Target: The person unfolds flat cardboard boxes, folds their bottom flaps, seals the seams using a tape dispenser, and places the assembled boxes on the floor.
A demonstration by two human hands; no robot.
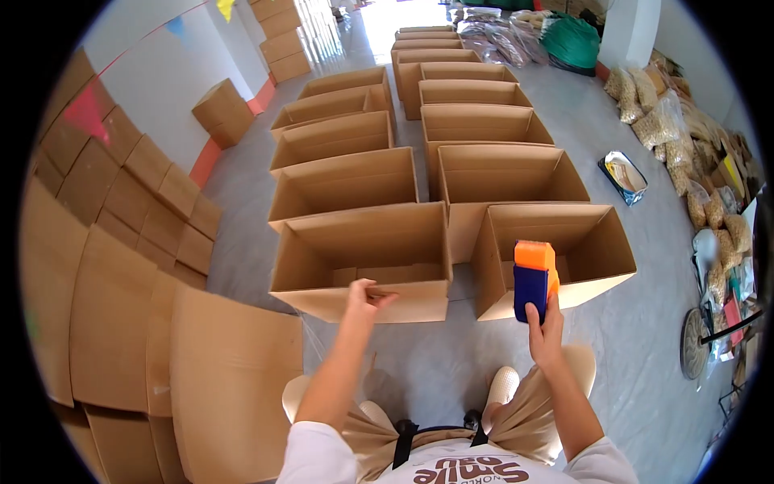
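Two rows of open-topped cardboard boxes stretch away in front of me. My left hand (368, 296) is at the near rim of the closest left box (363, 302), its fingers bent over the edge. In my right hand (547, 323) is an orange and dark blue handheld tool (532, 282), held upright in front of the closest right box (601, 288). My fingers wrap round the tool's dark blue part, with the thumb across it. The inside of the left box shows only cardboard.
Flattened cardboard (234, 379) leans at my left, with stacked boxes (137, 194) behind. On the floor at right are a small blue-edged container (623, 177), filled bags (657, 121) and a wheel (693, 343). A green sack (570, 42) lies farther back.
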